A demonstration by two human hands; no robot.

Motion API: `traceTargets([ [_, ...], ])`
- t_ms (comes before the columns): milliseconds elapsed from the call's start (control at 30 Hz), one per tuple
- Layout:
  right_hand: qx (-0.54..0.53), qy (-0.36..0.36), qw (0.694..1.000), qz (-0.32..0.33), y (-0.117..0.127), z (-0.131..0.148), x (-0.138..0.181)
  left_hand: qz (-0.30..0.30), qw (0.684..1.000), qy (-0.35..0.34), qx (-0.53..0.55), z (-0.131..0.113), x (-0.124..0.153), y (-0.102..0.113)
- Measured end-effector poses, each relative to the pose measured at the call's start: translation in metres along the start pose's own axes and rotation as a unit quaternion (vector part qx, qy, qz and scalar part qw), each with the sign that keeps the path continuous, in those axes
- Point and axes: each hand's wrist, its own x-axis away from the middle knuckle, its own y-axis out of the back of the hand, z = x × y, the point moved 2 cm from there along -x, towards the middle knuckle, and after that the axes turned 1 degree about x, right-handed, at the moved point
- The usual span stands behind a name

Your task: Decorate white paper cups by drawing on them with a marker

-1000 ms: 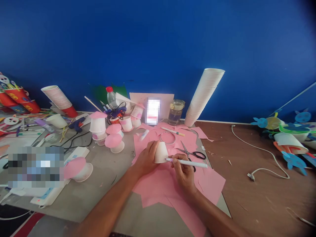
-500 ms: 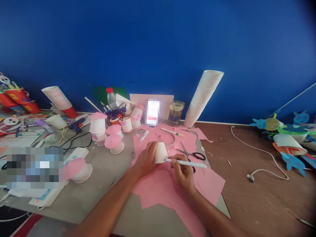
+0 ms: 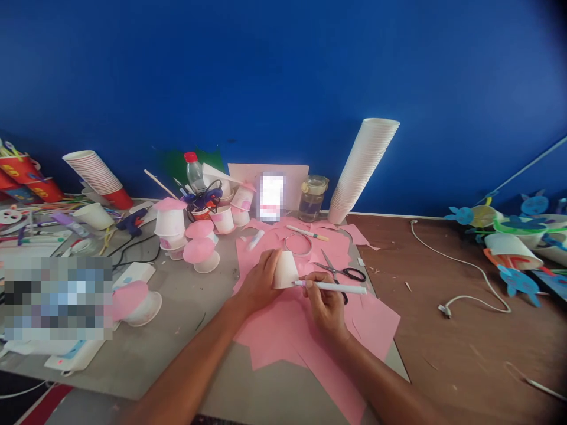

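Observation:
A white paper cup (image 3: 286, 270) is upside down in my left hand (image 3: 261, 277), whose fingers wrap its left side. My right hand (image 3: 326, 300) grips a white marker pen (image 3: 341, 287) like a writing tool, its tip at the lower right of the cup's wall. Whether the tip touches the cup I cannot tell. Beneath both hands lie overlapping sheets of pink paper (image 3: 274, 342). Just beyond my right hand, black-handled scissors (image 3: 339, 270) rest with their blades apart. Another marker (image 3: 308, 232) lies on the pink paper behind the cup.
A tall leaning stack of white cups (image 3: 365, 171) stands at the back beside a lidded jar (image 3: 312, 199). Cups with pink paper tops (image 3: 170, 219) stand on the left, near a glue gun (image 3: 130, 223) and a power strip (image 3: 75, 357). A white cable (image 3: 465, 254) crosses the brown table.
The whole view has shifted slightly, so everything sits a little further left and up. Both hands keep their hold on the cup and the marker pen.

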Motion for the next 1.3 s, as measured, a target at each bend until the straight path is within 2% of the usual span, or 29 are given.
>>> traceTargets([
  [500, -0.006, 0.019, 1.000, -0.002, -0.0012, -0.0010, -0.0016, 0.002, 1.000, -0.009, 0.002, 0.0016, 0.0005, -0.0010],
  [1300, 0.068, 0.049, 0.996, -0.006, -0.0009, 0.0023, -0.0020, 0.006, 1.000, 0.009, -0.009, -0.0004, 0.0009, -0.0009],
])
